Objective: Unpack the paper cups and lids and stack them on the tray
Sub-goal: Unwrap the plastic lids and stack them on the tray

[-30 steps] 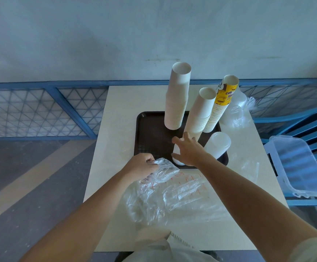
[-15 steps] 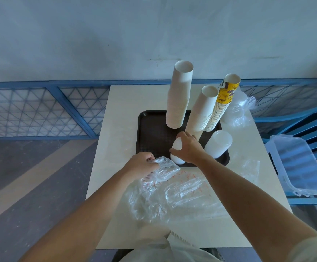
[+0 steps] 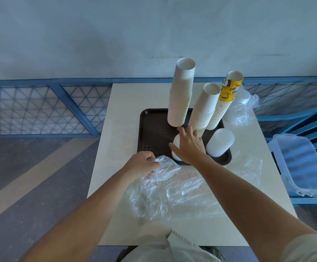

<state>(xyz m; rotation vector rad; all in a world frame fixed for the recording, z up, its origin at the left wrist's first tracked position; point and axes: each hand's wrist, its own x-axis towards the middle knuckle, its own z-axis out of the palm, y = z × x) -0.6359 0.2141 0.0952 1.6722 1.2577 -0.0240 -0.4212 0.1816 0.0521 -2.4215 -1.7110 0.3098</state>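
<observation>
A dark brown tray (image 3: 154,129) lies on the cream table (image 3: 123,103). On it stand a tall white cup stack (image 3: 181,93), a shorter white cup stack (image 3: 205,106) and a yellow printed cup stack (image 3: 224,103). A stack of translucent lids (image 3: 220,145) sits at the tray's right front. A second white lid stack (image 3: 176,143) stands at the tray's front edge, mostly hidden under my right hand (image 3: 189,146), whose spread fingers rest on it. My left hand (image 3: 141,163) pinches the end of an empty clear plastic bag (image 3: 172,191).
Another plastic bag with lids (image 3: 241,108) lies at the table's far right corner. A small clear wrapper (image 3: 253,168) lies right of the tray. A clear plastic box (image 3: 303,165) rests on a blue chair at right. A blue railing runs behind the table.
My right hand moved onto the white lid stack at the tray's front and now spreads its fingers over it. My left hand kept its hold on the bag.
</observation>
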